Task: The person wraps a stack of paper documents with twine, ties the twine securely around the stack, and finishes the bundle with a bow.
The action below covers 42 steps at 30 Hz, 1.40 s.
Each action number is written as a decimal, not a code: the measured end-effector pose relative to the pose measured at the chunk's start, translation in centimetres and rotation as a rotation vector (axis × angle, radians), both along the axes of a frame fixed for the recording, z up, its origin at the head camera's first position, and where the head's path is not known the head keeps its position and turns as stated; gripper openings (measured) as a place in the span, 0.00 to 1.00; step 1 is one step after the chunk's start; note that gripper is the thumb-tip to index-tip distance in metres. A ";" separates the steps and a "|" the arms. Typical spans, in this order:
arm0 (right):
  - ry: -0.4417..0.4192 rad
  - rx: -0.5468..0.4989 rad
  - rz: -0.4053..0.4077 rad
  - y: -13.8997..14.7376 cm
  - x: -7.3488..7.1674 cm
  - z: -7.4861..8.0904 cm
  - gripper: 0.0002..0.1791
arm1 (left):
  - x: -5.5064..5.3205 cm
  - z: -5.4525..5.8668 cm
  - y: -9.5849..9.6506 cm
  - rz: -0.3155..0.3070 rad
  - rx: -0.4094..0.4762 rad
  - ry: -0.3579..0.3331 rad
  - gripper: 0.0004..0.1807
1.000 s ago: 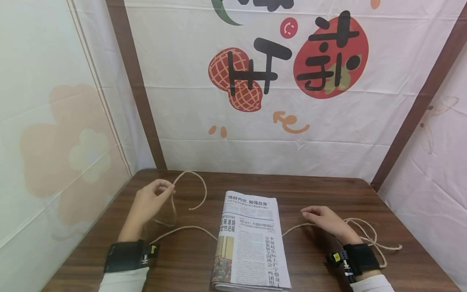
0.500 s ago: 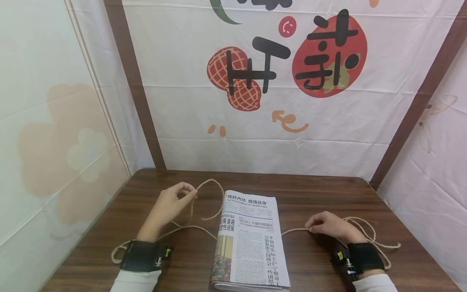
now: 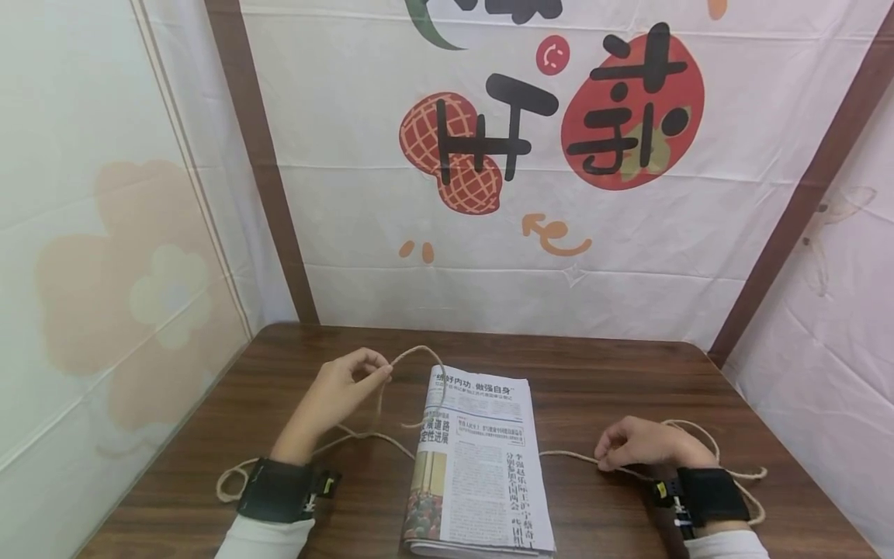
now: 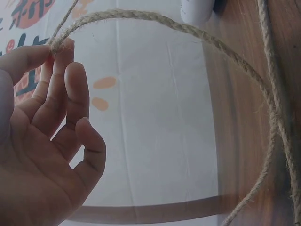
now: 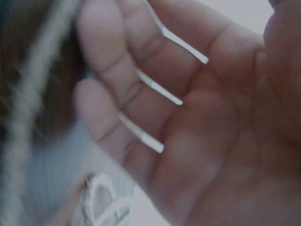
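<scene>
Newspaper [image 3: 482,481], one, folded to a narrow oblong. Reads at the head "练好内功 做强自身"; lower right, in upright columns, "分别参加全国两会一些团组". Lies flat at the middle of the near edge of the worktop [image 3: 580,373]: dark wood grain, far corners rounded. Long axis from near edge to far edge, headline end towards the far edge, leaning slightly left.

Backdrop [image 3: 363,233], white cloth, beyond the far edge; large black characters over red peanut and round fruit prints. Pale flower print [image 3: 126,295] on the cloth beyond the left edge.

Rope [image 4: 155,17], one, twisted, pale. Shows at both long edges of the newspaper, running crosswise; loops towards the worktop's left and right edges.

Left hand [image 3: 340,392]: pinching rope between thumb and forefinger, free end arching over the newspaper's far left corner.

Right hand [image 3: 639,442]: thumb and forefinger pinching rope, right of the newspaper; other fingers loosely curled.
</scene>
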State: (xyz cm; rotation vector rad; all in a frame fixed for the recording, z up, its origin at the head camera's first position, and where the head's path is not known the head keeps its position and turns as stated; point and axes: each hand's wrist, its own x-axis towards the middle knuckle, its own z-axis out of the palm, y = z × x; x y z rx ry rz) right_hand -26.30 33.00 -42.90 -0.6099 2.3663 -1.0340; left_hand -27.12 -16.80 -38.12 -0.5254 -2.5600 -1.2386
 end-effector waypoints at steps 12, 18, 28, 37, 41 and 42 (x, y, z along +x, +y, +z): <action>0.014 -0.003 0.006 -1.8 -0.1 -0.1 0.05 | 0.0 -0.1 0.9 -0.030 0.033 -0.013 0.07; 0.152 0.024 -0.005 -2.6 -0.7 -0.2 0.09 | 0.1 -0.1 2.8 -0.111 0.065 -0.032 0.06; 0.214 -0.077 -0.052 -6.2 -1.4 -0.9 0.15 | 0.0 -1.7 5.5 -0.182 -0.013 -0.027 0.02; 0.215 -0.240 -0.137 -10.5 -1.4 -0.5 0.23 | 0.0 -2.5 7.2 -0.244 -0.022 -0.056 0.04; 0.225 -0.292 -0.168 -12.0 -1.2 0.1 0.21 | 0.0 -2.8 7.9 -0.247 -0.044 -0.058 0.04; 0.228 -0.301 -0.172 -12.2 -1.2 0.2 0.21 | 0.0 -2.8 8.0 -0.246 -0.047 -0.059 0.04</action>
